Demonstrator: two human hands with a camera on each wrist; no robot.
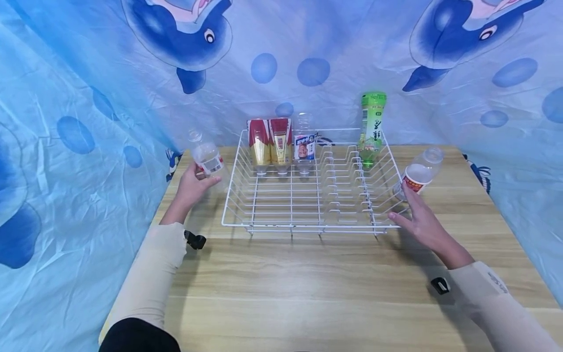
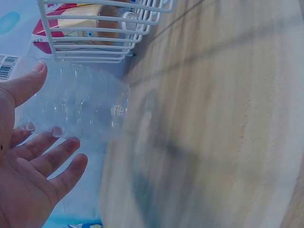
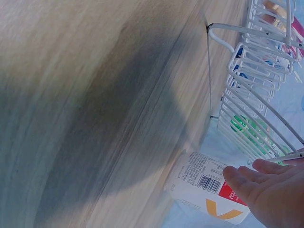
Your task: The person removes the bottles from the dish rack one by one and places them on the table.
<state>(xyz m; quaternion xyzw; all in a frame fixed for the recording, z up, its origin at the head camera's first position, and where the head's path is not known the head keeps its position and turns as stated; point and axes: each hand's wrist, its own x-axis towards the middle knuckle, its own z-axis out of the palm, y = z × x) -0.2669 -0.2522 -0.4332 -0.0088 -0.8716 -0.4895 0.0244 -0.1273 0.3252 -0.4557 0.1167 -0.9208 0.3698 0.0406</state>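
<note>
At the rack's left side, my left hand holds a clear plastic bottle with a barcode label. In the left wrist view the thumb lies over the bottle and fingertips meet its other side. My right hand is at the rack's right side, its fingers straight against a bottle with a white, red and yellow label. The thumb is spread apart from that bottle, toward the rack's front right corner. Between the hands stands a white wire dish rack.
Inside the rack at the back left are two red-and-gold packages and a clear bottle with a blue label. A green bottle leans at the back right. Wood-look tabletop extends in front; a blue patterned sheet hangs behind.
</note>
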